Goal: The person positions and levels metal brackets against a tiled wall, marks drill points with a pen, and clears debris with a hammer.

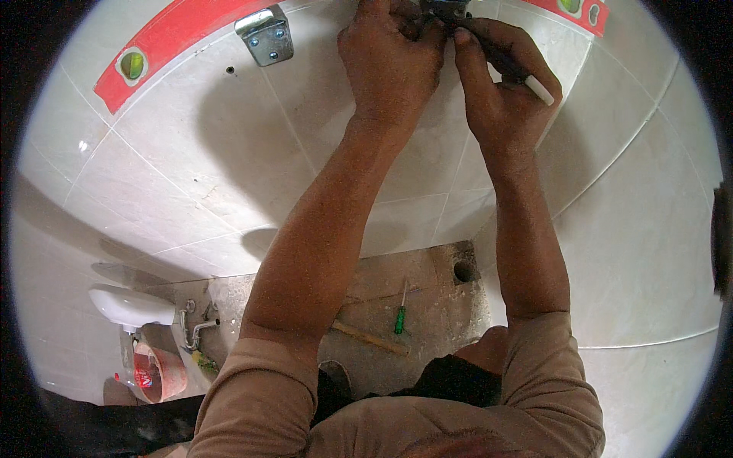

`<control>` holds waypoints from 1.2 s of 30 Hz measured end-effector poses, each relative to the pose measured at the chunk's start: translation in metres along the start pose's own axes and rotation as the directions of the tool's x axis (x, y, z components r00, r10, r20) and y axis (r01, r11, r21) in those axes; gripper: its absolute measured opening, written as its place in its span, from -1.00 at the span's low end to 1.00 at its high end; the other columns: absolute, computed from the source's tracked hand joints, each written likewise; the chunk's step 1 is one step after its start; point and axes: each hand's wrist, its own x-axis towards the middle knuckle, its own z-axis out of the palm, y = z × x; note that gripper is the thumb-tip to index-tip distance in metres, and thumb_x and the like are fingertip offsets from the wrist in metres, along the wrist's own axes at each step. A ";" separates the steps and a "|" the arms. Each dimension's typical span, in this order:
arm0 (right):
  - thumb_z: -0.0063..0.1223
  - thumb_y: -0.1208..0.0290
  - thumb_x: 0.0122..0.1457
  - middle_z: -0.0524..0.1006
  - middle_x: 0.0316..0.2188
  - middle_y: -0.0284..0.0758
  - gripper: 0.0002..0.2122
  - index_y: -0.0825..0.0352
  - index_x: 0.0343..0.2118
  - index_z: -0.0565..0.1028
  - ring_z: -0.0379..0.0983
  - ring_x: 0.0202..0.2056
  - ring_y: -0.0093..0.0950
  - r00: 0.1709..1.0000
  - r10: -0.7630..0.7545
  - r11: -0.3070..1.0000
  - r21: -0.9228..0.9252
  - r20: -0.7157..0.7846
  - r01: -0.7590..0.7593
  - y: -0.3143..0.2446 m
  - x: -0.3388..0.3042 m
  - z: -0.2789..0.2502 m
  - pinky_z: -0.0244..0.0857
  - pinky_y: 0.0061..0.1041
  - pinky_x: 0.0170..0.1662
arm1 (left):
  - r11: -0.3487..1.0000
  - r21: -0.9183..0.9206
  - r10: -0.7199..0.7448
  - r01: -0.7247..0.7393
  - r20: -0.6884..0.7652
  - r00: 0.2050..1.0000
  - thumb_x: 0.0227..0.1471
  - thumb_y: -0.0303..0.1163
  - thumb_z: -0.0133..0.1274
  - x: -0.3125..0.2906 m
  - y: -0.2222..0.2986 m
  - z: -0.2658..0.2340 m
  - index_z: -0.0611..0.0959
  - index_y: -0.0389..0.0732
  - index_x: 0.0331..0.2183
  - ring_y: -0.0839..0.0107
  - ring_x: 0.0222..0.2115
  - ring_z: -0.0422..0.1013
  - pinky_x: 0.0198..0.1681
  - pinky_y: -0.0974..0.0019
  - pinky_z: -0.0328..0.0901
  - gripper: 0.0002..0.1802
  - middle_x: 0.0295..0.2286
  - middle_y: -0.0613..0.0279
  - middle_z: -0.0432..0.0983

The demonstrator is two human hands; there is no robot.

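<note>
Both of my arms reach up to a pale tiled wall. My left hand (pixel 393 69) is closed with its fingers pinching at a metal bracket (pixel 447 7), which is partly cut off by the top edge. Close beside it, my right hand (pixel 508 91) grips a dark marker pen with a white end (pixel 539 90); the fingers hide its tip, near the bracket. A red spirit level (pixel 191 27) runs along the top above the bracket and reappears to the right of my hands. To the left, a second shiny bracket (pixel 267 44) with screws sits on the wall below the level.
A small dark hole (pixel 230 69) shows in the wall near the left bracket. Down on the rough floor lie a green-handled screwdriver (pixel 400 319) and a wooden handle (pixel 370 337), near a round drain hole (pixel 463 271). A white basin (pixel 130 305) and a pink bucket (pixel 169 370) stand lower left.
</note>
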 end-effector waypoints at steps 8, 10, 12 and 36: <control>0.30 0.57 0.17 0.69 -0.29 -0.27 -0.86 0.43 -0.21 0.66 0.65 -0.22 -0.51 0.998 -0.056 0.993 -0.101 0.015 0.057 0.003 0.006 0.003 0.54 -0.49 -0.04 | 0.988 0.072 0.137 -0.133 -0.049 0.989 -0.03 -0.59 0.30 0.000 -0.009 0.001 0.50 -0.30 -0.44 0.39 -0.63 0.52 -0.55 0.30 0.36 -0.76 -0.63 0.10 0.56; 0.31 0.56 0.16 0.70 -0.29 -0.27 -0.86 0.43 -0.21 0.66 0.66 -0.23 -0.51 0.999 -0.037 0.994 -0.102 0.034 0.040 0.003 0.007 0.002 0.54 -0.49 -0.04 | 0.993 0.062 0.102 -0.099 -0.046 0.994 -0.03 -0.58 0.30 0.000 -0.006 0.002 0.50 -0.30 -0.44 0.38 -0.62 0.53 -0.54 0.29 0.36 -0.76 -0.62 0.10 0.56; 0.31 0.56 0.16 0.70 -0.29 -0.27 -0.86 0.42 -0.21 0.66 0.66 -0.22 -0.51 0.997 -0.062 0.992 -0.110 0.045 0.066 0.004 0.008 0.001 0.54 -0.49 -0.04 | 0.996 0.054 0.069 -0.067 -0.042 0.997 -0.03 -0.58 0.31 0.000 -0.005 0.002 0.50 -0.30 -0.44 0.37 -0.62 0.53 -0.54 0.29 0.37 -0.76 -0.62 0.10 0.56; 0.21 0.73 0.10 0.64 -0.34 -0.20 -0.90 0.51 -0.31 0.56 0.64 -0.26 -0.47 0.981 -0.176 0.975 -0.125 0.081 0.185 -0.001 0.014 0.006 0.54 -0.50 -0.13 | 0.980 0.125 0.160 -0.152 -0.055 0.986 0.00 -0.55 0.29 0.001 -0.007 0.001 0.51 -0.31 -0.45 0.31 -0.60 0.54 -0.51 0.26 0.37 -0.77 -0.61 0.08 0.56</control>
